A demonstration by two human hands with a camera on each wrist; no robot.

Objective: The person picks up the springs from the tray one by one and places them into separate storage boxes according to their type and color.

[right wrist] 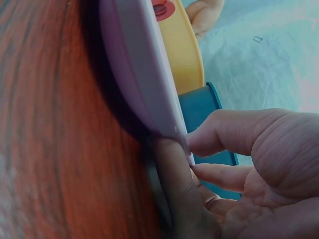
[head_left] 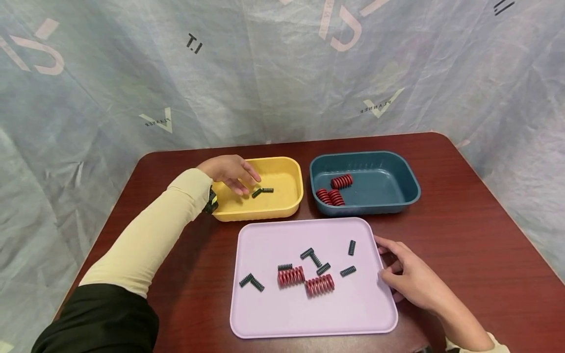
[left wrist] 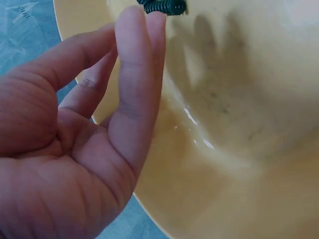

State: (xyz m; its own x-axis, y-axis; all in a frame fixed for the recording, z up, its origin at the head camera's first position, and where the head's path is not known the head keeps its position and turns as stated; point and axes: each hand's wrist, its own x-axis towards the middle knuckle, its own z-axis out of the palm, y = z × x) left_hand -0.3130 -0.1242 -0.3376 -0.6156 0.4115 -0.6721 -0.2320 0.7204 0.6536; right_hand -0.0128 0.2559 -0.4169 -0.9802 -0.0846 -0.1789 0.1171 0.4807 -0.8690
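"Dark green springs [head_left: 268, 190], small. Head view: location?"

"Two in the yellow basin [head_left: 258, 214], just beside the fingertips of the left hand [head_left: 232, 174]. Eight on the lilac tray [head_left: 282, 314], some in touching pairs, others apart."

"Red springs [head_left: 320, 285], large?"

"Two near the middle of the lilac tray; three in the blue basin [head_left: 375, 189], at its left side."

"Hands, condition?"

"Left: above the yellow basin, fingers loosely extended, nothing visibly gripped. Right hand [head_left: 409, 274]: clamped on the lilac tray's right edge."

"Left wrist view: contents?"

"Left hand, fingers reaching upward in the frame; dark green coils just beyond the tips. Contact between skin and coil: cannot tell."

"Handling note?"

"By judgement, the step in hand is setting a small spring down in the yellow basin. Best released low, fingers parting gently, so that so light a coil neither clings nor bounces. Lift well above the wall before swinging back."

"Right wrist view: contents?"

"Lilac tray edge-on, thumb and fingers about its rim; both basins beyond; one red spring, partly seen."

"Handling note?"

"Light, level grip advised: a tilt would likely set springs rolling. Lift touching pairs singly, by the freer end; coils could snag. Red springs, being thicker, probably want a wider grasp."
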